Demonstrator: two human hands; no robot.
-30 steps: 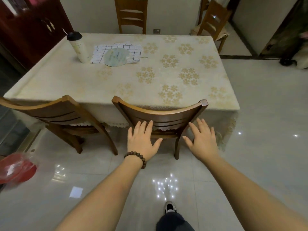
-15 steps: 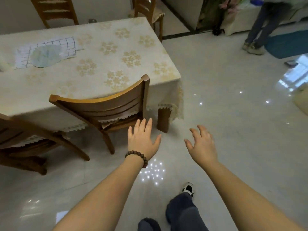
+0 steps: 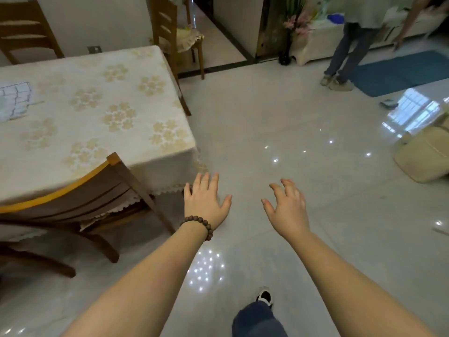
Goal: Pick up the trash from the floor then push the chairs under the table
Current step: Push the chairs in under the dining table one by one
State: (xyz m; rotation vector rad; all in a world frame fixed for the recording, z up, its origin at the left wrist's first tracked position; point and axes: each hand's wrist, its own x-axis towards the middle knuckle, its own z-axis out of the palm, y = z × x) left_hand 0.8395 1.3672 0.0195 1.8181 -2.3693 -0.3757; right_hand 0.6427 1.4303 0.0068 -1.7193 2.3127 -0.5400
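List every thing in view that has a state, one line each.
left hand: open, empty
right hand: open, empty
near chair: upright, seat under the table edge
far chair: upright, standing clear of the table corner
tablecloth: spread flat over the table

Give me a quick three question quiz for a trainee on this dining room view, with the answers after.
1. True or false: the left hand is gripping the nearest brown wooden chair.
2. Which wrist wears the brown beaded bracelet? A) left B) right C) neither
3. Fill in: the blue rug lies on the glossy pale tiled ____.

Key
1. False: both it and the right hand are open, holding nothing, and it is off the chair, which sits at the table with the cream floral tablecloth.
2. A
3. floor
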